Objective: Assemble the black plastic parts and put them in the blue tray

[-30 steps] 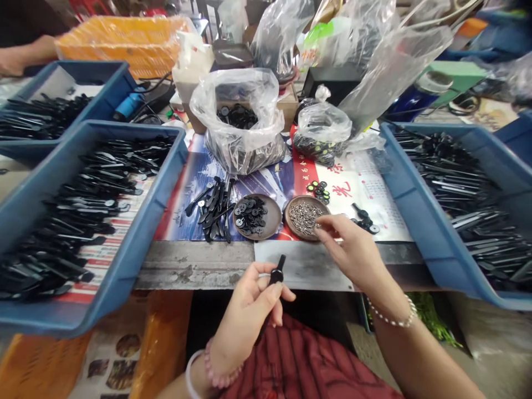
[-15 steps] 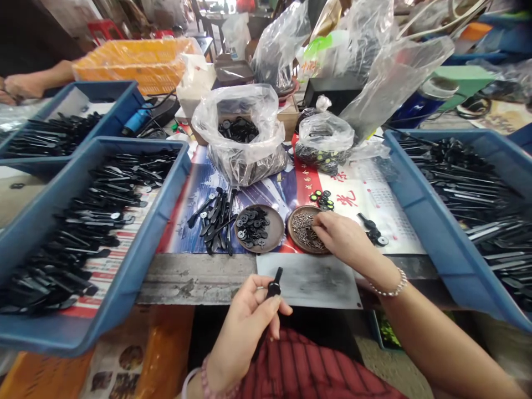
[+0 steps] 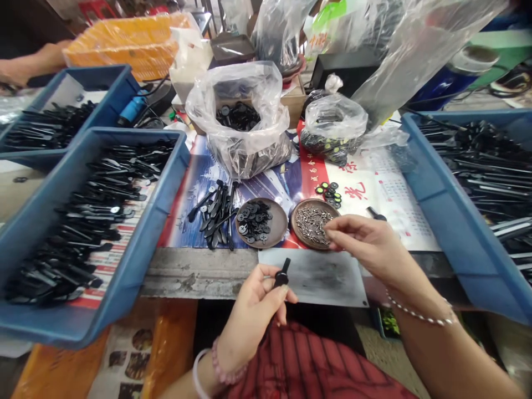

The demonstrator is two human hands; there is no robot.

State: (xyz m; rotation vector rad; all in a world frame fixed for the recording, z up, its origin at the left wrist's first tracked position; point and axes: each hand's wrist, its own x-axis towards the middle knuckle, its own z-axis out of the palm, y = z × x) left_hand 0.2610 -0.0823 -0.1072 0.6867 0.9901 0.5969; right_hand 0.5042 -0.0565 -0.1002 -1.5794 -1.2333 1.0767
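Observation:
My left hand (image 3: 261, 305) is closed around a slim black plastic part (image 3: 282, 275), its narrow tip pointing up beyond the thumb. Its lower end is hidden by the palm. My right hand (image 3: 368, 241) has thumb and forefinger pinched at the right edge of a round brown dish (image 3: 296, 228); whatever they hold is too small to make out. Small metal pins or screws (image 3: 311, 221) fill that dish. Beside it, a second dish (image 3: 277, 221) holds black discs (image 3: 254, 220). Long black parts (image 3: 218, 213) lie in a pile to its left.
Blue trays (image 3: 137, 244) of black parts flank the work area, with another blue tray (image 3: 432, 177) at right. Behind the dishes stand plastic bags (image 3: 249, 149) of parts. Black-and-yellow discs (image 3: 330, 193) lie near the pins. At far left, another person's arm (image 3: 33, 65) shows.
My right hand has drawn back slightly from the pins toward the right, fingers still pinched. My left hand keeps hold of the black part. The view has shifted a little.

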